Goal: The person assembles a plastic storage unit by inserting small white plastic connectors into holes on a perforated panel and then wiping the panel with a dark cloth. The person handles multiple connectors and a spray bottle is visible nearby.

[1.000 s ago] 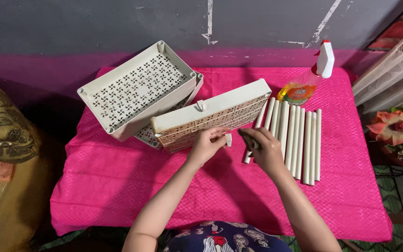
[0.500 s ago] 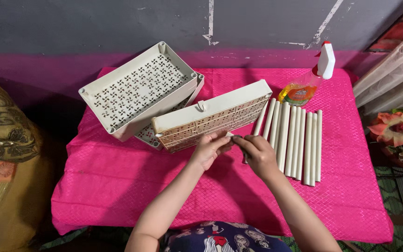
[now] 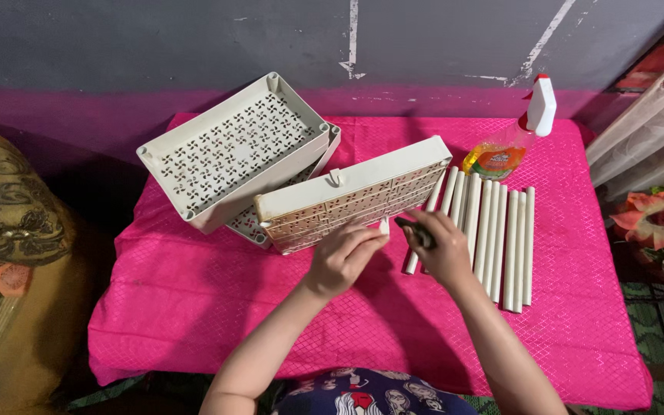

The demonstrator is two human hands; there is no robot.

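Holding a small white piece in the left hand, grip narrow, thumb and fingertips pinched on it just at the near long edge of the tilted cream lattice panel. Clasping a dark slim tool in the right hand, grip closed round it, tip aimed left toward the white piece (cannot tell whether tip and piece touch).

Compared with a second ago: lifted the right hand off the leftmost of the white tubes and brought it left, so both hands now meet just in front of the panel. Kept the left hand almost in place at the panel's edge. Left the tubes as they were, side by side toward the right edge of the tabletop with its pink cloth. Judging from that, moved on from handling tubes to working on the small piece itself, tool against piece, close beside the panel.

Elsewhere unchanged: propped the panel's far edge against a cream perforated tray near the far left corner, with another such tray partly hidden beneath. Stood a spray bottle of yellow liquid near the far right corner, just beyond the tube ends.
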